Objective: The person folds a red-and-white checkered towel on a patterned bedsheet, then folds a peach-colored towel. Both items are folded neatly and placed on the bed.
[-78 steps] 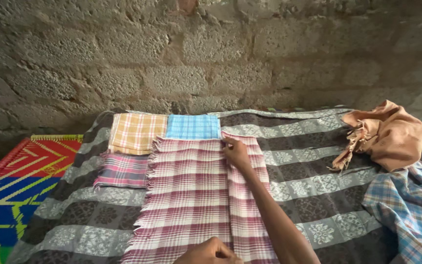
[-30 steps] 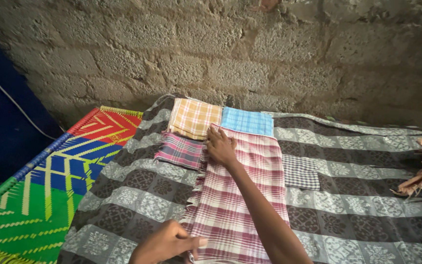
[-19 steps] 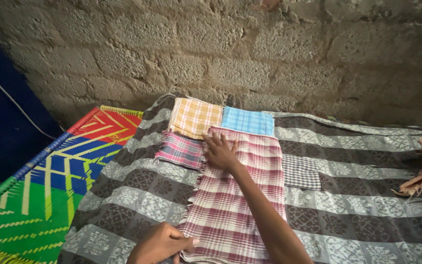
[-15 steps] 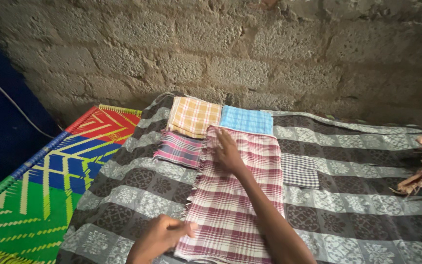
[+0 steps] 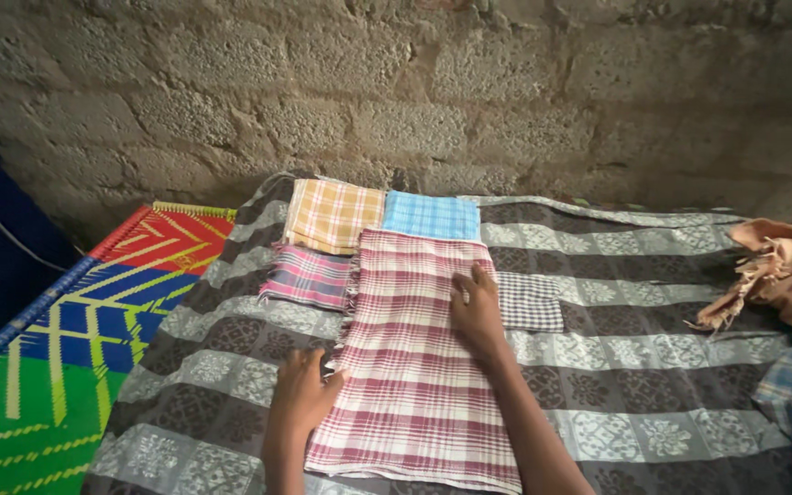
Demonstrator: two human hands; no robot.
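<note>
two hands are pressing flat on a long maroon checked cloth (image 5: 414,367) lying on the grey patterned blanket (image 5: 653,367).
left hand (image 5: 302,396) is holding its left edge, right hand (image 5: 477,310) its right, fingers spread; uneven pushing could be wrinkling it or nudging the folded pink plaid cloth (image 5: 309,275).

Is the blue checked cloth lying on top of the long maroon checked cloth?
No: the blue checked cloth lies flat beyond the far end of the maroon checked cloth, beside the folded yellow checked cloth.
</note>
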